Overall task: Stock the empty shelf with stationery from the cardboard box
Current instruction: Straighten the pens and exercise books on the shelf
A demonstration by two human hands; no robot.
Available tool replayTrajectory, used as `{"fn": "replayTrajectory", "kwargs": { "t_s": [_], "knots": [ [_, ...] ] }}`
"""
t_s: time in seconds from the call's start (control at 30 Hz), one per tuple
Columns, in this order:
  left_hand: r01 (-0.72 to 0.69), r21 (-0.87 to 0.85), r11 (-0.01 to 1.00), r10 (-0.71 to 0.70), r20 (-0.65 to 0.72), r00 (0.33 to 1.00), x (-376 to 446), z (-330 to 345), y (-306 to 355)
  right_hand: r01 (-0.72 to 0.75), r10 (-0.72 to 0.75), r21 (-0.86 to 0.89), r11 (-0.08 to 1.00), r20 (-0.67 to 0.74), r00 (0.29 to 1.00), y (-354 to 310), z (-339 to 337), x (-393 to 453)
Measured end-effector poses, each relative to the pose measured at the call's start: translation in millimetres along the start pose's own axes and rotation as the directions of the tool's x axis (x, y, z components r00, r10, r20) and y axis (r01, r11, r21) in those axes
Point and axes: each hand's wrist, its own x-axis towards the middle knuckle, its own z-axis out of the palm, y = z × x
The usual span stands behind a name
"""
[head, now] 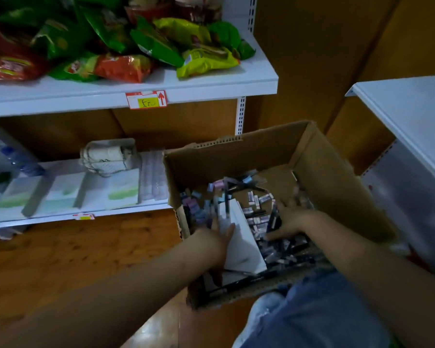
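Currently, two white shelves are visible at left. The upper shelf (211,82) carries a heap of snack bags (141,38) in green, red and yellow; an exact count cannot be made. The lower shelf (68,217) holds three white-and-green packs (123,189) in a row, one bundled white item (108,155) behind them, and a water bottle (18,162) at far left. Each shelf edge bears one price tag (146,99).

One cardboard box (324,169) stands open on the wooden floor (73,259), just right of the lower shelf, its long axis running from near-left to far-right. It contains many small stationery items (256,209), pens and erasers in dark, pink and white; they lie in mixed directions and are too blurred to count.

The left hand (216,242) grips one white carton (241,239), which stands tilted in the box, its long axis pointing away from the person. The right hand (289,217) rests palm-down on the loose stationery, fingers spread. A third white shelf (412,109) stands at far right.
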Motion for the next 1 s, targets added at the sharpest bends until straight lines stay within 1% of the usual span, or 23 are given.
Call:
{"fn": "replayTrajectory", "kwargs": {
  "t_s": [0.07,0.13,0.2,0.23,0.3,0.33,0.4,0.47,0.53,0.6,0.7,0.73,0.83,0.9,1.0],
  "knots": [
    [-0.023,0.072,0.997,0.021,0.018,1.000,15,-9,-2,0.035,-0.033,0.017,0.999,-0.120,0.992,-4,18,-8],
    [-0.051,0.184,0.982,0.060,-0.042,0.997,35,-20,-6,0.113,-0.086,0.114,0.987,-0.215,0.973,-3,29,-13],
    [-0.112,0.324,0.939,0.163,-0.135,0.977,53,-27,-5,0.177,-0.105,0.269,0.947,-0.263,0.959,3,35,-12],
    [-0.162,0.371,0.914,0.234,-0.157,0.960,60,-28,-3,0.198,-0.105,0.330,0.923,-0.279,0.955,5,37,-10],
    [-0.271,0.409,0.871,0.356,-0.148,0.923,67,-30,2,0.215,-0.104,0.390,0.896,-0.287,0.952,10,34,-8],
    [-0.308,0.408,0.860,0.389,-0.132,0.912,71,-29,1,0.215,-0.111,0.400,0.891,-0.268,0.957,12,30,-7],
    [-0.339,0.376,0.862,0.411,-0.128,0.903,75,-30,-4,0.198,-0.126,0.407,0.892,-0.196,0.972,12,19,-5],
    [-0.341,0.365,0.866,0.411,-0.134,0.902,77,-34,-10,0.192,-0.151,0.359,0.914,-0.138,0.979,9,13,-4],
    [-0.359,0.324,0.875,0.416,-0.128,0.900,74,-38,-11,0.200,-0.170,0.285,0.937,-0.124,0.977,5,18,-3],
    [-0.377,0.311,0.872,0.434,-0.138,0.890,70,-43,-14,0.206,-0.174,0.242,0.948,-0.144,0.974,1,24,-7],
    [-0.407,0.255,0.877,0.448,-0.130,0.884,64,-48,-33,0.236,-0.200,0.293,0.927,-0.146,0.969,4,28,-13],
    [-0.414,0.215,0.884,0.447,-0.133,0.885,62,-48,-42,0.230,-0.206,0.333,0.914,-0.106,0.973,7,28,-15],
    [-0.418,0.102,0.903,0.429,-0.156,0.890,58,-46,-59,0.152,-0.221,0.508,0.848,0.077,0.972,8,25,-19],
    [-0.408,0.074,0.910,0.415,-0.164,0.895,58,-44,-61,0.133,-0.223,0.509,0.851,0.121,0.967,4,22,-19],
    [-0.402,0.037,0.915,0.403,-0.152,0.903,66,-45,-62,0.151,-0.237,0.414,0.898,0.164,0.958,-7,22,-22]
  ]
}}
